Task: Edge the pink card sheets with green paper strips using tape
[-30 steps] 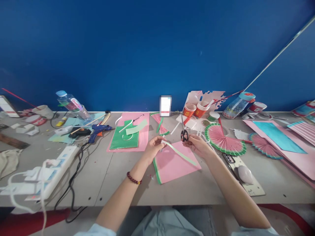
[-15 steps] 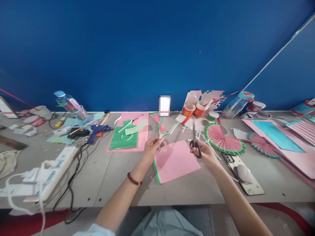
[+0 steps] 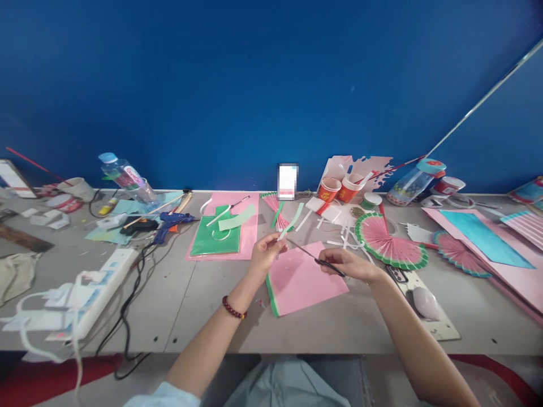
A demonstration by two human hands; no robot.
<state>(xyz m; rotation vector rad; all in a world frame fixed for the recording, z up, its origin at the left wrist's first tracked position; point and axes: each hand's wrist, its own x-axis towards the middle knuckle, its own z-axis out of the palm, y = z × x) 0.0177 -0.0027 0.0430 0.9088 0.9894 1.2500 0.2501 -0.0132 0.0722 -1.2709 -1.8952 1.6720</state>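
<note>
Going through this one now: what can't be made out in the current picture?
All in the head view:
- Pale green strip: lower end, hidden by the left hand.
- Scissors: part of the handles, hidden by the right hand; tip contact with the strip, too small to tell.
- Upright screen: contents, pixelated.
- Phone: part hidden by the mouse.
- Bright container: cut off by the right edge.

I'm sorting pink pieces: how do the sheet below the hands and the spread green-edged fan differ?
The sheet lies flat, while the spread green-edged fan is pleated. The sheet has straight sides; the fan has a curved rim. The sheet's green runs along its left edge, the fan's along its outer rim. Both are pink with green edging.
</note>
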